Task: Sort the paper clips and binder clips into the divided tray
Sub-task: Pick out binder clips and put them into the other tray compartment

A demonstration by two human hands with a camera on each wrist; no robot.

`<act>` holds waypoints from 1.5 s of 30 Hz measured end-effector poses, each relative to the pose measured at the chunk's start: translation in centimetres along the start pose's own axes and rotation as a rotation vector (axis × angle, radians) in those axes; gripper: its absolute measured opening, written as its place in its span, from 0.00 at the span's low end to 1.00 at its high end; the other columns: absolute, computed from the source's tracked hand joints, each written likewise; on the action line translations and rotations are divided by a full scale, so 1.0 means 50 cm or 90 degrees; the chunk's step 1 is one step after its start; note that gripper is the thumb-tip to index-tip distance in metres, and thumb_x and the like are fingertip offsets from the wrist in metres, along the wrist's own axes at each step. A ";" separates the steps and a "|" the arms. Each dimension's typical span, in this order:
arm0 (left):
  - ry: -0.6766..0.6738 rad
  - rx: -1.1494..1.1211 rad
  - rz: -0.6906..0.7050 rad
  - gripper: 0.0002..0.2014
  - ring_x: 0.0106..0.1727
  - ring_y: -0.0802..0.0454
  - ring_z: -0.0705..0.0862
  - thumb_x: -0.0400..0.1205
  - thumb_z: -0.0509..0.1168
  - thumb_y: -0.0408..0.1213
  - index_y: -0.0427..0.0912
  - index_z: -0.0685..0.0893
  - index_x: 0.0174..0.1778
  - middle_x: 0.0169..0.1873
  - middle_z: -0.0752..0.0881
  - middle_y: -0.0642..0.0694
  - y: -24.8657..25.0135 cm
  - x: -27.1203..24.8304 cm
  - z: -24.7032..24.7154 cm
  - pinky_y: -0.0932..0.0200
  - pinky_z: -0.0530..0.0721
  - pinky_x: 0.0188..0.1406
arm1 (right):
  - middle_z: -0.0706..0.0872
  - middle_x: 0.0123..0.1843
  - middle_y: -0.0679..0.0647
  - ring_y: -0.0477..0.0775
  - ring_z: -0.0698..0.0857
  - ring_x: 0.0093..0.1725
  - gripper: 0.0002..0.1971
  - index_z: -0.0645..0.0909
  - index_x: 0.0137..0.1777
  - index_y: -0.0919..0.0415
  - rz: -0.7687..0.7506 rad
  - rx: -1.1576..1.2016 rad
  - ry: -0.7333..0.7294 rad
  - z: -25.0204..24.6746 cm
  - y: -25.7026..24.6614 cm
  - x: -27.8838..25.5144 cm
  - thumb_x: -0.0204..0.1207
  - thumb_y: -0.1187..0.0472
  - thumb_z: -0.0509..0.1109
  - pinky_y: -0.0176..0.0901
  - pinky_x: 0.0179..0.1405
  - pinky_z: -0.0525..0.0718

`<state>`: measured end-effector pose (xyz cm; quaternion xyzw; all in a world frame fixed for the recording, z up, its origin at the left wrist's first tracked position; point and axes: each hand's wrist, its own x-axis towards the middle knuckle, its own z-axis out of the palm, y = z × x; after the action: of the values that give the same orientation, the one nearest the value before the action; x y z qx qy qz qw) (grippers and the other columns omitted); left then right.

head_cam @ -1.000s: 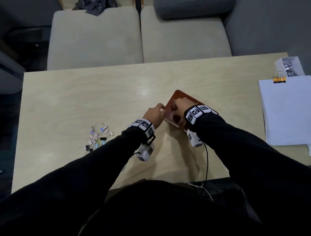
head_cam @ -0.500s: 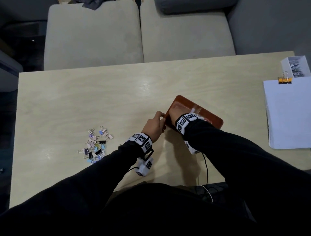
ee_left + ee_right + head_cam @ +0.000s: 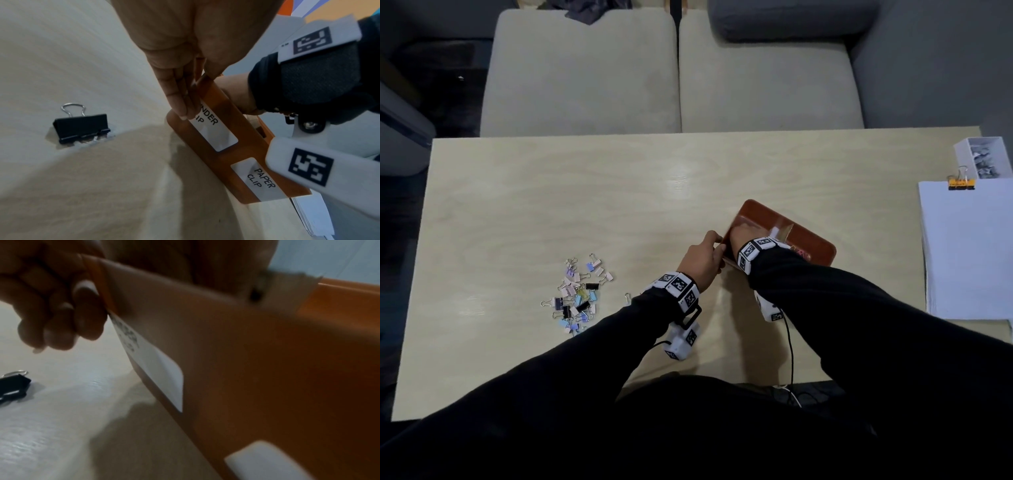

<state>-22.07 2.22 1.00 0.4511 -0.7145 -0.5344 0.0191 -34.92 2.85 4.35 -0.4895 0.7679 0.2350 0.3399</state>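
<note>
Between my 2 hands, the orange tray (image 3: 811, 240) is sitting. My left hand (image 3: 703, 262) is pinching its near-left rim, fingers curled. I'm curling my right hand (image 3: 739, 234) over that rim too.

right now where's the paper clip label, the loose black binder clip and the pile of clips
paper clip label (image 3: 259, 178): left wrist view, on the white sticker beside its printed words.
black binder clip (image 3: 81, 127): left wrist view, on its black body.
pile of clips (image 3: 578, 294): head view, on the middle of the heap.

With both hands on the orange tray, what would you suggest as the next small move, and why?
Probably set the tray flat and release it: both hands grip its left edge, while the clips lie unsorted, apart to the left.
</note>
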 end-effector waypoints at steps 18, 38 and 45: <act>0.022 0.125 -0.006 0.13 0.41 0.33 0.87 0.84 0.50 0.43 0.46 0.73 0.60 0.42 0.88 0.34 0.025 0.024 -0.007 0.41 0.87 0.47 | 0.89 0.36 0.57 0.62 0.88 0.40 0.07 0.84 0.37 0.61 -0.018 0.300 0.272 -0.019 0.089 -0.078 0.72 0.68 0.66 0.49 0.45 0.87; 0.052 0.180 0.003 0.14 0.43 0.36 0.88 0.86 0.52 0.48 0.48 0.76 0.61 0.45 0.89 0.38 0.016 0.016 -0.037 0.43 0.87 0.50 | 0.88 0.43 0.60 0.64 0.87 0.45 0.10 0.84 0.41 0.59 0.127 0.396 0.386 0.145 0.131 -0.167 0.79 0.63 0.62 0.48 0.41 0.85; 0.076 0.154 -0.045 0.09 0.40 0.41 0.88 0.84 0.55 0.48 0.52 0.78 0.52 0.39 0.89 0.43 -0.103 -0.062 -0.083 0.46 0.88 0.47 | 0.85 0.45 0.52 0.56 0.84 0.43 0.05 0.80 0.45 0.56 -0.029 0.344 0.499 0.139 0.053 -0.180 0.81 0.61 0.63 0.43 0.39 0.77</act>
<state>-14.88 1.07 0.16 0.5059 -0.7551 -0.4168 -0.0121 -32.69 14.08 6.61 -0.4517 0.8611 -0.1828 0.1451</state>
